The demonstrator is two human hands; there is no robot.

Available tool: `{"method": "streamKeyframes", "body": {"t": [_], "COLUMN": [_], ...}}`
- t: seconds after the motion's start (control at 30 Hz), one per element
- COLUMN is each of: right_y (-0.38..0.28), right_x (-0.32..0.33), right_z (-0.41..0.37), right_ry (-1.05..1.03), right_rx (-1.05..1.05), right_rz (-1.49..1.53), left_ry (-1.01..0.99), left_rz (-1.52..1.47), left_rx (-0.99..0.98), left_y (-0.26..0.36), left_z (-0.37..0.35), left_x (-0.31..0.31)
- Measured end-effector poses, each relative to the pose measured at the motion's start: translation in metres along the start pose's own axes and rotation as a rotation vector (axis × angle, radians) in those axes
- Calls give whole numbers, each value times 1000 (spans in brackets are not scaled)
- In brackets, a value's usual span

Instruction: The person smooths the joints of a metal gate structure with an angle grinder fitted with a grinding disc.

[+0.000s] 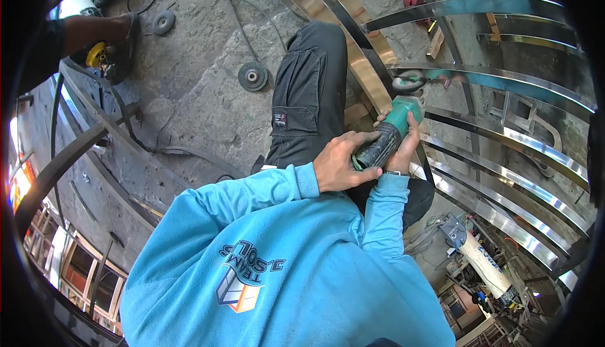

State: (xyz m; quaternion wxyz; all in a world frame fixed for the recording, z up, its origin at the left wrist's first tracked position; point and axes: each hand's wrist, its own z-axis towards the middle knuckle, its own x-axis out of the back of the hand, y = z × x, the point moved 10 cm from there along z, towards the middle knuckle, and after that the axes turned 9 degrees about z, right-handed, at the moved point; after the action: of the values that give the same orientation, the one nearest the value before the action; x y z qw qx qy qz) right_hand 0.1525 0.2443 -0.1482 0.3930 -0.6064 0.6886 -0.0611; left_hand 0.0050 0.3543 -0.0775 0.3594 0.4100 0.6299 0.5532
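A green and black angle grinder [389, 131] points away from me over my lap, its dark disc [409, 82] close to a shiny metal strip. My left hand [343, 161] is closed on the rear of its body, with the thumb along the near end. Around the other side, my right hand [406, 145] wraps the grinder from beneath, its thumb up by the green head. Polished curved metal bars [504, 133] stretch out to the right of the tool.
Loose grinding discs [253, 76] lie on the rough concrete floor [195, 88], with cables running across it. Another person's leg [94, 35] is at upper left, near a yellow disc [96, 54]. Curved dark metal bars [57, 164] span the left side. A white cylinder [485, 265] lies at lower right.
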Motion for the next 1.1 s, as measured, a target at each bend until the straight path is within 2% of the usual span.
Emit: {"method": "streamKeyframes", "body": {"t": [0.2,0.27,0.33,0.43,0.63,0.7,0.97,1.1], "right_y": [-1,4,4,2,-6,-2,2,-4], "right_x": [2,0,-3,-4,-1,1,4,-7], "right_z": [-4,-1,-3,-7,3,7,-11,4], "right_ry": [44,2,11,39,-2,-20,-30,-32], "right_rx": [41,-20,-23,-19,-49,-131,-128,-116], "right_rz": [31,45,47,24,-12,34,-33,26], "left_ry": [1,13,-29,24,13,20,-3,80], "left_rz": [-8,-9,-33,-39,-33,-2,61,77], "left_rx": [-9,-11,102,28,57,48,65,-3], "left_y": [-2,2,-4,0,-3,-1,7,11], "left_z": [0,-2,-2,-7,0,1,-16,-1], "left_x": [0,2,2,-1,-13,-14,-24,-16]}}
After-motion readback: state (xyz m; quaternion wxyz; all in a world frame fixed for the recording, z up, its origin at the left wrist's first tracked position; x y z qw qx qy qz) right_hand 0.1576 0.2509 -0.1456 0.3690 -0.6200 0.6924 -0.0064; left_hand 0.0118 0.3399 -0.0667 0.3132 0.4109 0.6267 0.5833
